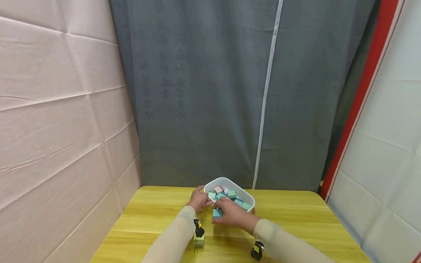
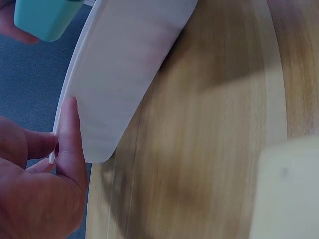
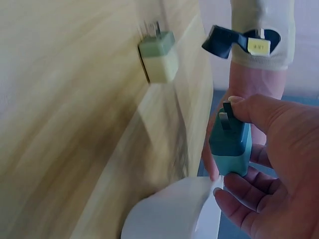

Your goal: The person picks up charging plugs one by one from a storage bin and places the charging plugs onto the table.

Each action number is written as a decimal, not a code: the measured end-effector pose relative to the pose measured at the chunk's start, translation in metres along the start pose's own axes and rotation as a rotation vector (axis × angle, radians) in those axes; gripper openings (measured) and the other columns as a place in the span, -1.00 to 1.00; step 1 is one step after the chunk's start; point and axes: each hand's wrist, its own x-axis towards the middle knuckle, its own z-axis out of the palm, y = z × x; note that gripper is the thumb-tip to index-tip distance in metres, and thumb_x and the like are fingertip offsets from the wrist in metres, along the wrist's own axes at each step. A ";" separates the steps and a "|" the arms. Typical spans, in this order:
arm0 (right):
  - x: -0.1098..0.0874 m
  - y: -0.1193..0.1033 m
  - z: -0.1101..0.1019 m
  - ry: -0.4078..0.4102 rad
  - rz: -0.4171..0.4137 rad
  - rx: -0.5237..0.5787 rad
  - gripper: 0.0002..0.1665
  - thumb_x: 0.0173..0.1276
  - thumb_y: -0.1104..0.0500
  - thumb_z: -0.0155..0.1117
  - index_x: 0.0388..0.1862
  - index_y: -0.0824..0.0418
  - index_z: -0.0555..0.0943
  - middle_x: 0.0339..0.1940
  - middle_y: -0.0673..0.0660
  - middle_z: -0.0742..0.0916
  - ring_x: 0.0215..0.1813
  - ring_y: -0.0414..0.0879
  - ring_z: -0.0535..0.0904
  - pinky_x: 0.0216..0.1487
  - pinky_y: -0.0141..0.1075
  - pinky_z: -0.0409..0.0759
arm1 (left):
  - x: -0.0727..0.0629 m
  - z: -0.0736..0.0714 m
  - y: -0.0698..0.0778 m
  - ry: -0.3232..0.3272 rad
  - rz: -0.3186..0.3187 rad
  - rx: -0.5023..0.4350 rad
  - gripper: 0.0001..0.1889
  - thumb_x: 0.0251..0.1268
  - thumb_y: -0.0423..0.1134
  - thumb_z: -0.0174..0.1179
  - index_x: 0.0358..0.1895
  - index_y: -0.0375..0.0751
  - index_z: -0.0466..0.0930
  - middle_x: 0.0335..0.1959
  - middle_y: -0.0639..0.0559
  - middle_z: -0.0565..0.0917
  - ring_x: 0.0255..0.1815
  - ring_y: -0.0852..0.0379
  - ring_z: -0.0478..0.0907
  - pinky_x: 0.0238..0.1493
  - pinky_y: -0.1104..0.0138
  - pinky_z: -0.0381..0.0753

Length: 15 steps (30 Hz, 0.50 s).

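My left hand (image 1: 198,199) pinches the rim of a white plastic bin (image 2: 119,55), thumb and fingers on either side of its edge in the left wrist view. The bin tilts up off the wooden table. Inside it lie several plug chargers (image 1: 231,194) in teal, mint and pink. My right hand (image 1: 234,214) grips a two-tone teal plug charger (image 3: 230,144) in front of the bin's near side. Its flat metal prongs show by my thumb, and my other fingers curl beneath its lighter end.
A green and pale yellow plug charger (image 3: 158,59) stands on the yellow wooden table (image 1: 151,215), close to my left forearm. Dark grey curtain (image 1: 197,109) hangs behind the table. Pale fabric walls (image 1: 59,128) flank it on both sides.
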 end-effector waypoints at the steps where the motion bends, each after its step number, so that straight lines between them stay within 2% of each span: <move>1: -0.001 -0.001 0.001 -0.001 -0.007 -0.006 -0.53 0.25 -0.08 0.75 0.03 0.06 0.76 -0.09 -0.14 0.64 -0.12 -0.26 0.50 -0.07 -0.36 0.63 | 0.000 0.000 -0.001 0.001 0.003 0.001 -0.33 0.55 -0.56 -0.01 0.69 -0.40 0.23 0.11 -0.44 0.63 -0.30 0.10 0.74 -0.05 0.22 0.90; 3: -0.002 -0.004 0.002 -0.017 -0.005 -0.015 -0.53 0.26 -0.10 0.74 0.02 0.02 0.75 -0.11 -0.17 0.64 -0.14 -0.27 0.51 -0.08 -0.36 0.63 | 0.000 0.000 -0.001 -0.004 0.020 -0.002 -0.34 0.53 -0.57 -0.02 0.67 -0.44 0.22 0.14 -0.50 0.61 -0.31 0.08 0.73 -0.05 0.21 0.90; 9: -0.007 -0.015 0.007 -0.085 0.019 -0.006 -0.51 0.30 -0.14 0.72 0.08 -0.01 0.75 -0.13 -0.20 0.60 -0.16 -0.29 0.51 -0.09 -0.36 0.64 | 0.002 -0.002 -0.003 -0.004 0.000 0.006 -0.33 0.52 -0.56 -0.01 0.68 -0.41 0.24 0.15 -0.51 0.63 -0.33 0.10 0.74 -0.06 0.22 0.90; 15: -0.012 -0.023 0.010 -0.110 0.007 0.007 -0.57 0.29 -0.12 0.72 0.02 -0.06 0.73 -0.12 -0.21 0.58 -0.15 -0.31 0.51 -0.07 -0.39 0.63 | 0.003 -0.001 -0.005 -0.017 0.006 0.001 -0.32 0.53 -0.56 0.00 0.70 -0.41 0.21 0.19 -0.52 0.61 -0.29 0.07 0.75 -0.02 0.19 0.90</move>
